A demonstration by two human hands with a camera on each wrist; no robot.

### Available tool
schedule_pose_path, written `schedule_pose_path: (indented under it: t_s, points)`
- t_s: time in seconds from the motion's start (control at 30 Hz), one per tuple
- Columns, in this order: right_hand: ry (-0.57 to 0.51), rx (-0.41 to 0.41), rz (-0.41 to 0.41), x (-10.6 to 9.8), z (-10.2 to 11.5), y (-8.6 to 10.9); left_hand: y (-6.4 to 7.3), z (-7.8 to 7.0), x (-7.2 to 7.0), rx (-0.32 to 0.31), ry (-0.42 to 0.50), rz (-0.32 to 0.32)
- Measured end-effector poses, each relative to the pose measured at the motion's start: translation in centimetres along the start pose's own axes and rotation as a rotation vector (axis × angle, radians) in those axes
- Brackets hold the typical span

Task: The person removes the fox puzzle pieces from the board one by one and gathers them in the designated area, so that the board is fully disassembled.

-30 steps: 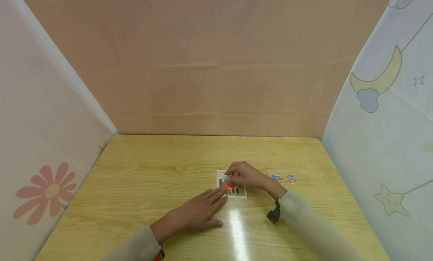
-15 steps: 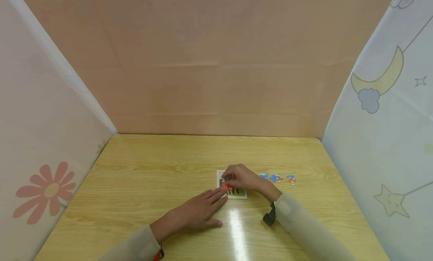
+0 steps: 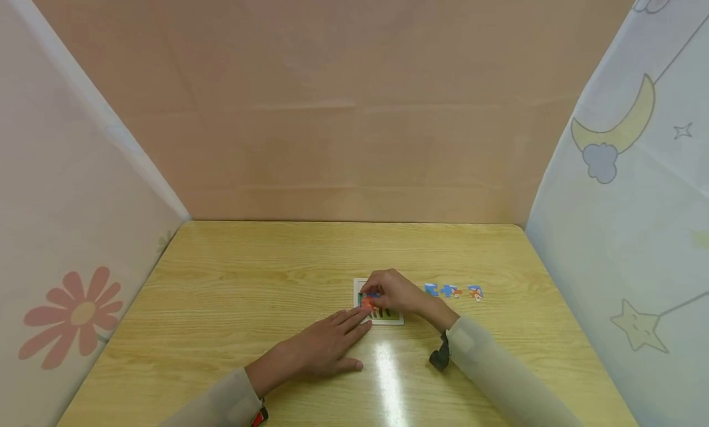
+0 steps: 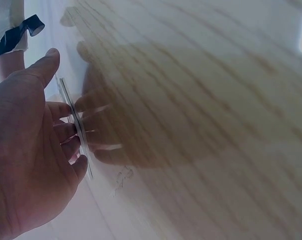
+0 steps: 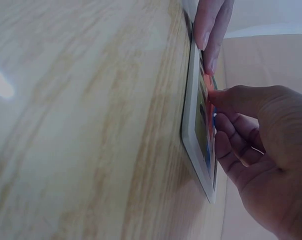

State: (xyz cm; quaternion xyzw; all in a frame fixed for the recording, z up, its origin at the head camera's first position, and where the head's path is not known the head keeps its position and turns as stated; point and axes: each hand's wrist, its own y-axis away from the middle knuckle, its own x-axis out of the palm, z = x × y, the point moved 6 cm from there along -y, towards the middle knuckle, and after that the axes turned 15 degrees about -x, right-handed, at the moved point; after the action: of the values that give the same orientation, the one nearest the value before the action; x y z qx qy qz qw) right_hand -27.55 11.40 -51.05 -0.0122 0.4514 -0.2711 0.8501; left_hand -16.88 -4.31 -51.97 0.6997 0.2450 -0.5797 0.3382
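Note:
A small jigsaw puzzle in a white frame (image 3: 392, 322) lies on the table, showing a red and orange animal with dark striped legs on green. My left hand (image 3: 331, 344) lies flat, its straight fingertips resting on the near left corner of the puzzle. Over the upper left part, my right hand (image 3: 397, 291) has thumb and forefinger close together, pinching a puzzle piece (image 3: 368, 303) with red and blue on it. The right wrist view shows that thumb on the red picture surface, the other fingers curled beside the frame's edge. Most of the piece is hidden by the fingers.
Loose puzzle pieces lie to the right of the frame: a blue one (image 3: 431, 290), a blue and orange one (image 3: 451, 291) and one with an orange animal face (image 3: 476, 293). The wooden table (image 3: 249, 273) meets fabric walls at the back and sides.
My right hand has shifted slightly left and down onto the puzzle, its thumb and forefinger closing at the red part. The blue loose piece has come into view. The left hand stays put.

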Motion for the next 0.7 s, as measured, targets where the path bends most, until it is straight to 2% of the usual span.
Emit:
schedule_pose_path:
  t_s: [0.43, 0.7]
  points:
    - [0.045, -0.011, -0.019, -0.15, 0.38, -0.02, 0.04, -0.06, -0.12, 0.019, 0.0, -0.013]
    - [0.03, -0.025, -0.015, -0.32, 0.56, 0.09, 0.05, -0.08, -0.23, 0.012, 0.008, 0.0]
